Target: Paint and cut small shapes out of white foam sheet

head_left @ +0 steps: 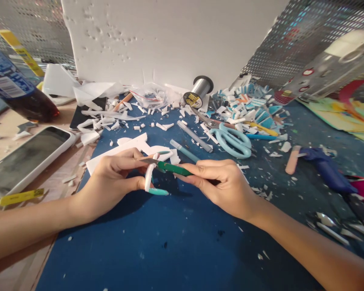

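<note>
My left hand (109,178), with long teal nails, pinches a small white foam piece (149,176) between thumb and fingers above the blue mat (133,250). My right hand (221,178) is closed around a green-handled craft knife (172,167). The knife's blade lies across the upper part of the foam piece and appears to touch it. Behind my left hand lie larger white foam cutouts (130,146), partly covered by the hand. A pen-like tool with a clear cap (185,151) lies just beyond my right fingers.
Light-blue scissors (233,141), a grey stick (194,136) and a wire spool (199,91) lie behind the hands among foam scraps (245,101). On the right is a blue glue gun (330,167). A phone (33,157) and a cola bottle (21,89) stand at left.
</note>
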Demonstrator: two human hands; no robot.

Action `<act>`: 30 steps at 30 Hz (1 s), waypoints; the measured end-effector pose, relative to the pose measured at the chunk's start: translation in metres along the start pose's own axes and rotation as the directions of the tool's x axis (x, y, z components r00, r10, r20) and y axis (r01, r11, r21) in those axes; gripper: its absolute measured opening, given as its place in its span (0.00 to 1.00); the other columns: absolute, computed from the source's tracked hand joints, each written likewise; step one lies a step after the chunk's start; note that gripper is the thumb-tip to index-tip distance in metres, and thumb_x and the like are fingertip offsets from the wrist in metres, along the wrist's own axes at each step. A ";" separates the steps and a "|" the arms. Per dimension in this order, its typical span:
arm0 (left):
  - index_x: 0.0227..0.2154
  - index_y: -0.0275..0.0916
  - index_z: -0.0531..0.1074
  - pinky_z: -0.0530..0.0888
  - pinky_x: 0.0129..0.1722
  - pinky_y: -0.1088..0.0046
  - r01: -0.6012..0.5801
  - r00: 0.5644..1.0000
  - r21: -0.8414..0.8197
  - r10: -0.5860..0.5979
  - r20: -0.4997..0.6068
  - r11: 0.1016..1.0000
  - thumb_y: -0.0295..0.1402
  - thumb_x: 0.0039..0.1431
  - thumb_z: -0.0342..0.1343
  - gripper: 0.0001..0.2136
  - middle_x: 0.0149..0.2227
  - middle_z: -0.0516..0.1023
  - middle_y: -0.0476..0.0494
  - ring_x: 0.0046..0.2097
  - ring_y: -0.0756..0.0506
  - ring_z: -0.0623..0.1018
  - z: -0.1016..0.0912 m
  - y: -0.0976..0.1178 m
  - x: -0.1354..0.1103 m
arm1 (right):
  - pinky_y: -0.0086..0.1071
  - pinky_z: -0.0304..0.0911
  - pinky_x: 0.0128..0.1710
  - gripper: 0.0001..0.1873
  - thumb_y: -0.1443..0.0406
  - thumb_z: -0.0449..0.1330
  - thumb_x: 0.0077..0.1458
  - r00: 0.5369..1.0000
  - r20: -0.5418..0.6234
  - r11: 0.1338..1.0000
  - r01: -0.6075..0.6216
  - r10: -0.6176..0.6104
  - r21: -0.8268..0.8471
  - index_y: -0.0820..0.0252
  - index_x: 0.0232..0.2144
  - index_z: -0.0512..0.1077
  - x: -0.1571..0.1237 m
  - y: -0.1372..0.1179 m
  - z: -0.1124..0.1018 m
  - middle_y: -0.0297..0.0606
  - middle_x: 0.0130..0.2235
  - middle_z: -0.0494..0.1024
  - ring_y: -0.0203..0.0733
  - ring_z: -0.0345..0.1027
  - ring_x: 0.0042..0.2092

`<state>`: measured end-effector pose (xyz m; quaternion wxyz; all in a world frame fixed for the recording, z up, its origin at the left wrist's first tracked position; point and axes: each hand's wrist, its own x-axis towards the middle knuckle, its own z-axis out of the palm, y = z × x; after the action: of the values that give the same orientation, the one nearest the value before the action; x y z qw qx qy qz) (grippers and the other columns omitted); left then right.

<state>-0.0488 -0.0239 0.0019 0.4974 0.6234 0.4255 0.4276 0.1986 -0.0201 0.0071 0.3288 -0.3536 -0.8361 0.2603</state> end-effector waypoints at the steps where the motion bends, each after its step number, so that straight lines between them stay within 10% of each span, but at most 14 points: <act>1: 0.34 0.49 0.86 0.71 0.32 0.76 -0.004 1.000 0.003 0.004 0.000 1.000 0.27 0.48 0.71 0.11 0.27 0.76 0.51 0.31 0.50 0.72 0.000 0.000 0.000 | 0.27 0.51 0.20 0.14 0.66 0.59 0.65 1.000 -0.007 1.000 0.014 -0.014 -0.011 0.63 0.46 0.82 0.000 0.000 0.000 0.29 0.21 0.61 0.30 0.53 0.22; 30: 0.40 0.50 0.84 0.71 0.31 0.81 0.030 0.999 -0.101 -0.028 0.016 0.994 0.23 0.46 0.70 0.19 0.29 0.77 0.52 0.32 0.53 0.73 -0.001 -0.004 0.002 | 0.26 0.55 0.21 0.13 0.72 0.60 0.62 0.996 0.003 0.996 0.084 -0.084 0.005 0.66 0.45 0.82 0.000 -0.001 0.000 0.31 0.22 0.67 0.30 0.59 0.23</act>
<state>-0.0498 -0.0207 -0.0019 0.5376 0.5943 0.4087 0.4368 0.1985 -0.0208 0.0080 0.3390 -0.3170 -0.8501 0.2489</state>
